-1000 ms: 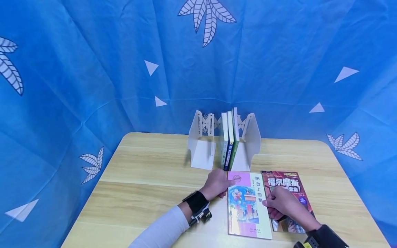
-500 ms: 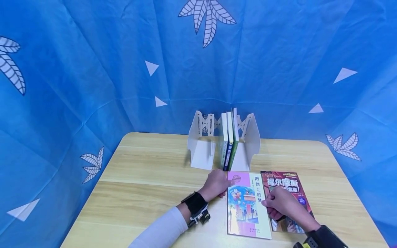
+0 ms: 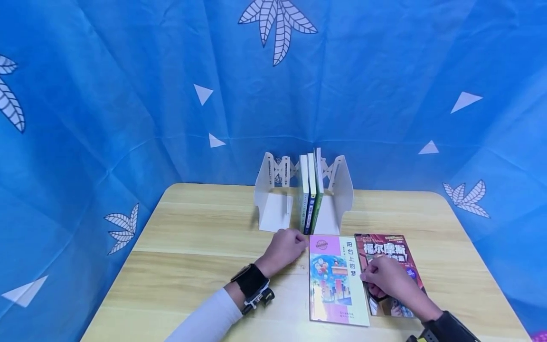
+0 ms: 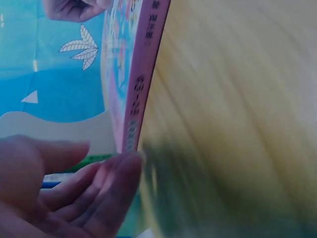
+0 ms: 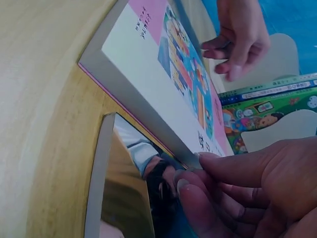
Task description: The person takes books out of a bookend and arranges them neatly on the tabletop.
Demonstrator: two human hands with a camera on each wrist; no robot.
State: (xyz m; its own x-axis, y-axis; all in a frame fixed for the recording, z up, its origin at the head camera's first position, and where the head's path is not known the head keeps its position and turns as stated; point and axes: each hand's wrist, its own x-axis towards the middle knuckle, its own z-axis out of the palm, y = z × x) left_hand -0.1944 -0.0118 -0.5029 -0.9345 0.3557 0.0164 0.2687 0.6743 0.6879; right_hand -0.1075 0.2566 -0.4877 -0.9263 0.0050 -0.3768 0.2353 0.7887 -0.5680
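Left hand (image 3: 282, 251) released, right hand (image 3: 391, 278) pinching the edge of the pink book (image 3: 337, 280)

At far left a blue cloth (image 3: 107, 47) with leaf prints hangs down beside the table (image 3: 192, 237) and runs on behind it. A white sleeve (image 3: 207, 316) reaches in from the lower edge, ending near a black band (image 3: 249, 280) on the left wrist. The left hand holds nothing; its fingers are loosely bent, just beside the pink book's upper left corner, and the left wrist view shows the thumb apart from the fingers.

Beyond it, toward the back, stands a white rack (image 3: 263, 185), with three upright books (image 3: 311, 190) side by side between its end walls. The pink book lies flat on the table in front of the rack, cover up, its pink spine to the left.

At its right edge the right hand grips it lightly between thumb and curled fingers. That hand also covers part of the red book (image 3: 384, 249), which lies flat just beside the pink one. A second black band (image 3: 448, 327) circles the right wrist.
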